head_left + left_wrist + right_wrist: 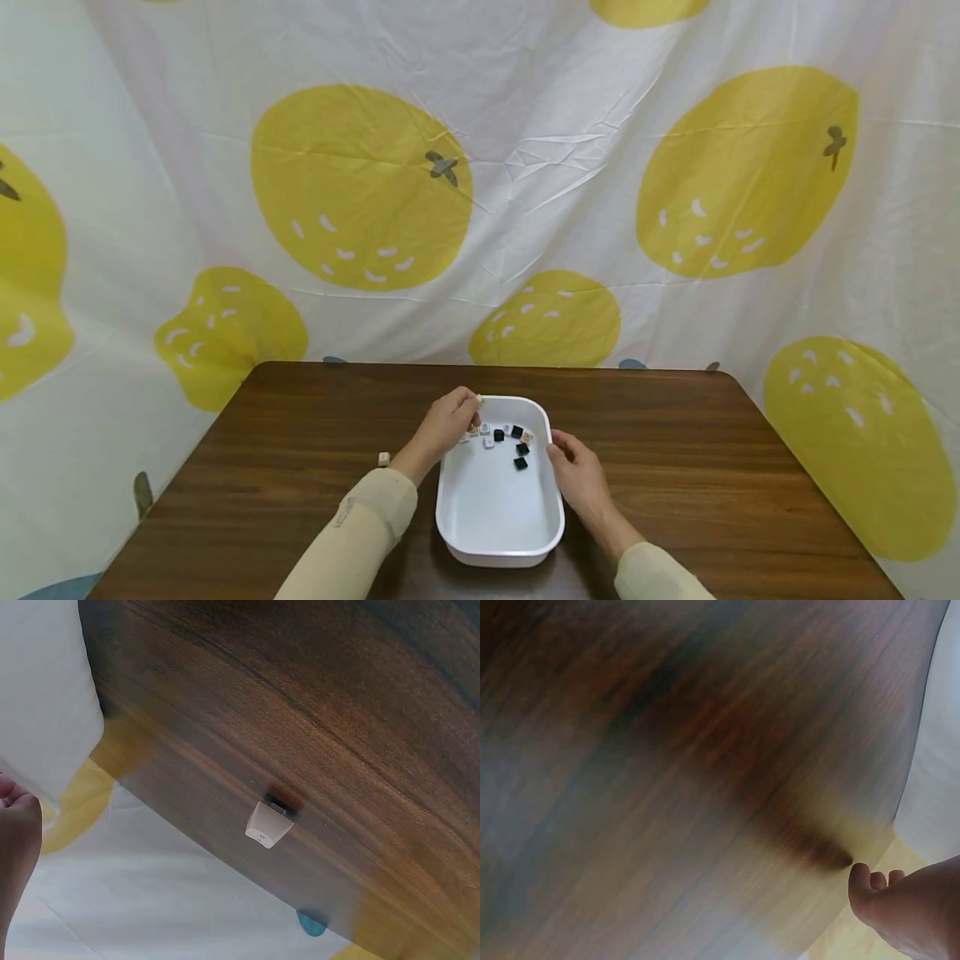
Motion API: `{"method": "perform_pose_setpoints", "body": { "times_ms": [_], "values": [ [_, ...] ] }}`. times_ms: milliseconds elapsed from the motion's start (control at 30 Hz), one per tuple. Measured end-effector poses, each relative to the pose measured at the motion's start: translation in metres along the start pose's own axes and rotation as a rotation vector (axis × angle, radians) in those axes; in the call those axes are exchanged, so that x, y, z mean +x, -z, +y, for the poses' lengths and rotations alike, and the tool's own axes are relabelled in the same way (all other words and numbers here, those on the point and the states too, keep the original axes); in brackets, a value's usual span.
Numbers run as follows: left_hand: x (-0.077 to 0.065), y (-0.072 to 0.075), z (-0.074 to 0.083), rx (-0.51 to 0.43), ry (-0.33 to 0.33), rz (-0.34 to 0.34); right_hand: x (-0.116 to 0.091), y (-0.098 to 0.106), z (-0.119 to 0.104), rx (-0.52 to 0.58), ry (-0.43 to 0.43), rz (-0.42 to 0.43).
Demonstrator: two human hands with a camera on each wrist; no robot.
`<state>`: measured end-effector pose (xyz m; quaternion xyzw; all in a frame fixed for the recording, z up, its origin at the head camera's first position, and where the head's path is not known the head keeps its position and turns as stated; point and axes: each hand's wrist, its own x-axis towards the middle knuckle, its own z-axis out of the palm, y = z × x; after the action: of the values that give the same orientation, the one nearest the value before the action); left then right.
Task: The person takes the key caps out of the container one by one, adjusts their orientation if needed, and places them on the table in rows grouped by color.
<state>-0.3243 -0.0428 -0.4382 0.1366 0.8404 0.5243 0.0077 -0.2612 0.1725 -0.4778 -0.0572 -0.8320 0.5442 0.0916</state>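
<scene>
A white plastic tub stands on the table with several black, white and cream keycaps in its far half. Over the tub's far left corner, my left hand pinches a small cream keycap at its fingertips. In the left wrist view only part of that hand shows. My right hand holds the tub's right rim, thumb at the edge; its fingers are partly hidden in the head view. To the left of the tub, a single pale keycap sits on the table, also seen as a keycap in the left wrist view.
The dark wooden table stretches out on both sides of the tub. Behind its far edge hangs a white cloth printed with yellow lemons.
</scene>
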Motion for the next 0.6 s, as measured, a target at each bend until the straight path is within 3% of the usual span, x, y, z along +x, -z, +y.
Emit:
{"method": "perform_pose_setpoints", "body": {
  "times_ms": [167, 467, 600],
  "values": [
    [0.0006, -0.0002, -0.0019, 0.033, -0.012, 0.020, 0.0000, -0.0006, 0.0004, 0.005, 0.005, 0.001],
    [0.0020, -0.0001, -0.0063, 0.090, -0.093, 0.071, 0.0004, -0.0001, 0.0013, 0.002, -0.008, 0.000],
    [0.0027, -0.0001, -0.0062, 0.087, -0.092, 0.072, 0.0006, -0.0004, 0.0017, 0.006, -0.007, 0.002]
  ]
}}
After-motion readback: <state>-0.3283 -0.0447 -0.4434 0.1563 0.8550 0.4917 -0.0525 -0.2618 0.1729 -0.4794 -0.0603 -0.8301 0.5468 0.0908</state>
